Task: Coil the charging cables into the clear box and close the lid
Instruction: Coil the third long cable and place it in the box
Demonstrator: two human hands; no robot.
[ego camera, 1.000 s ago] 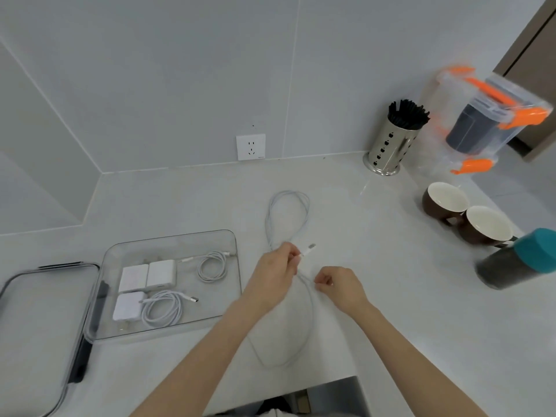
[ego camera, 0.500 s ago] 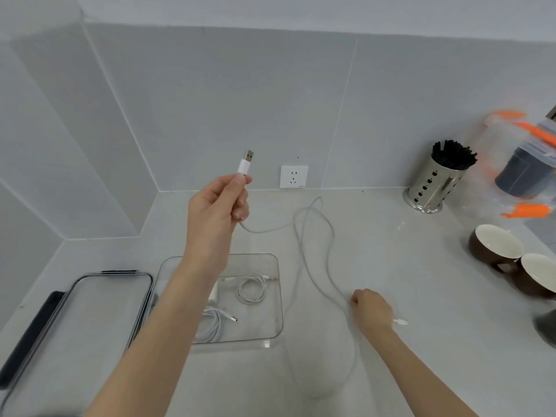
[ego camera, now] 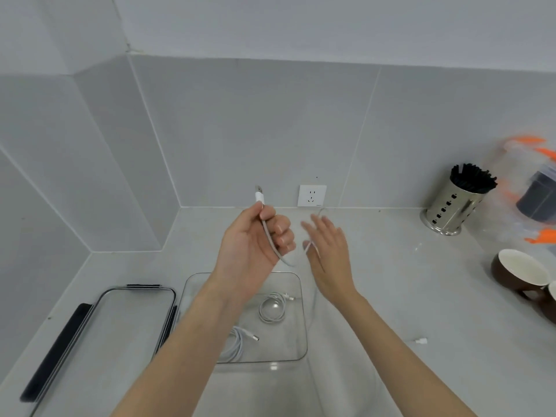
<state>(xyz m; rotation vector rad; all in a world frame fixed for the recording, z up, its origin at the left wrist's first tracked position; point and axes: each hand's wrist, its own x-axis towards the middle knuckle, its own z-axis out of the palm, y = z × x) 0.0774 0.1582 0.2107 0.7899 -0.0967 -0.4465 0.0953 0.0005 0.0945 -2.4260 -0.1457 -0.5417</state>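
Observation:
My left hand (ego camera: pixel 254 246) is raised above the clear box (ego camera: pixel 296 314) and pinches a white charging cable (ego camera: pixel 272 240) just below its USB plug, which points up. The cable runs across my palm toward my right hand (ego camera: pixel 329 254). That hand is beside the left one, fingers spread, with the cable blurred against them; I cannot tell whether it grips it. The cable's other plug (ego camera: pixel 421 341) lies on the counter at the right. Inside the box lie two coiled white cables (ego camera: pixel 272 308), partly hidden by my left forearm. The lid (ego camera: pixel 132 299) lies flat left of the box.
A steel holder of black sticks (ego camera: pixel 454 206) stands at the back right. Beside it are a clear container with orange clips (ego camera: pixel 532 194) and two brown cups (ego camera: pixel 517 272). A wall socket (ego camera: pixel 312 195) sits behind my hands. A black strip (ego camera: pixel 57 350) lies along the lid's left side.
My right hand has risen off the counter to beside the left hand, fingers spread. The far plug now lies loose on the counter. The left hand still holds the USB end up.

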